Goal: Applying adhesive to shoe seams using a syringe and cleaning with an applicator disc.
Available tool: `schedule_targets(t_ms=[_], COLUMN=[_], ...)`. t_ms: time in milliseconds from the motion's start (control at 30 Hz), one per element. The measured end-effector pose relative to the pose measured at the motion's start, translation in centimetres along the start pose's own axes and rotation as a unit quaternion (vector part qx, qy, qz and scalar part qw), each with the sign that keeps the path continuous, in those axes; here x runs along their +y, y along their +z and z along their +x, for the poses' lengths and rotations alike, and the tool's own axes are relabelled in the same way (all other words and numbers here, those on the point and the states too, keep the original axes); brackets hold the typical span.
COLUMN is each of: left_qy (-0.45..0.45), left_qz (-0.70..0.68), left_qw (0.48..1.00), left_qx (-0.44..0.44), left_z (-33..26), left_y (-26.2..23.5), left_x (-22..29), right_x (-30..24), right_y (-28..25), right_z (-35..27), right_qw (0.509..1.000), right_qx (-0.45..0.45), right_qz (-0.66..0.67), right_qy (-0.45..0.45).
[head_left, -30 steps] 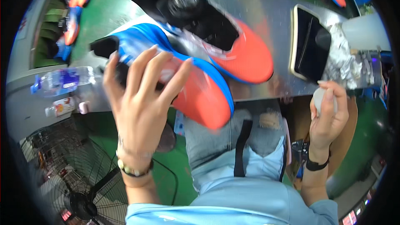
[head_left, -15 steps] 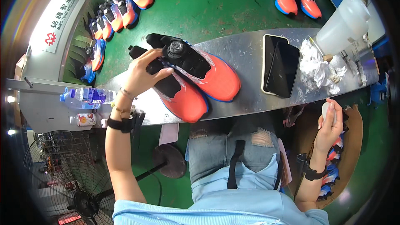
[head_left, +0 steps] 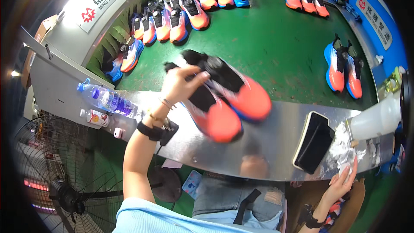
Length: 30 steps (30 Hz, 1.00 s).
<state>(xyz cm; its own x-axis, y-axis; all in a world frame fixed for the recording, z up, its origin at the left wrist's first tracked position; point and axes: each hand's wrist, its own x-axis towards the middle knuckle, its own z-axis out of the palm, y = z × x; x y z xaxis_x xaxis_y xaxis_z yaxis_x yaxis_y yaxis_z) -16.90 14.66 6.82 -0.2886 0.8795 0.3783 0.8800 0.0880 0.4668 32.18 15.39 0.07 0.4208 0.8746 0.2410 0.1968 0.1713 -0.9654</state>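
A pair of running shoes (head_left: 250, 98), coral at the toe with black uppers and blue-edged soles, is tilted over the metal ledge and blurred by motion. My left hand (head_left: 183, 84) is closed on the black collars at the heel end, holding both together. Lower right, my right hand (head_left: 343, 183) has its fingers stretched toward a pile of crumpled white wipes (head_left: 342, 144) and touches its near edge. Whether a white piece still lies under those fingers is hard to see.
Two stacked phones (head_left: 314, 142) lie on the metal ledge (head_left: 276, 155), left of a white plastic jug (head_left: 375, 118). Bottles (head_left: 114, 101) stand at the left end. More shoes (head_left: 172, 19) sit on the green belt (head_left: 258, 39); a fan (head_left: 67, 196) stands lower left.
The shoes have moved with my left hand and are now blurred. My right hand went from holding a small white piece near the ledge to reaching the wipes. The view has shifted, showing more belt.
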Motion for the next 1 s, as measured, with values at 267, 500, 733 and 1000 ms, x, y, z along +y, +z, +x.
schedule_targets(t_ms=[267,500,733,1000], left_qy=[-0.174,-0.099,0.100,0.233], left_qz=[0.284,0.333,0.043,-0.312], left_qw=[0.941,0.921,0.994,0.921], left_qx=[0.061,0.174,0.021,0.009], left_z=[9.4,13.1,5.1,-14.6], left_y=[-6.0,-10.2,-3.9,-4.8], left_x=[-28.8,-34.1,-10.4,18.7], right_x=[0.8,2.0,1.1,4.3], right_y=[1.8,-1.0,-4.1,-10.7], right_z=[1.0,3.4,5.3,15.6], right_qw=[0.992,0.963,0.984,0.941], right_qx=[-0.001,0.050,0.021,-0.048], right_qz=[-0.125,-0.264,-0.158,-0.285], right_qy=[-0.012,0.024,-0.074,-0.176])
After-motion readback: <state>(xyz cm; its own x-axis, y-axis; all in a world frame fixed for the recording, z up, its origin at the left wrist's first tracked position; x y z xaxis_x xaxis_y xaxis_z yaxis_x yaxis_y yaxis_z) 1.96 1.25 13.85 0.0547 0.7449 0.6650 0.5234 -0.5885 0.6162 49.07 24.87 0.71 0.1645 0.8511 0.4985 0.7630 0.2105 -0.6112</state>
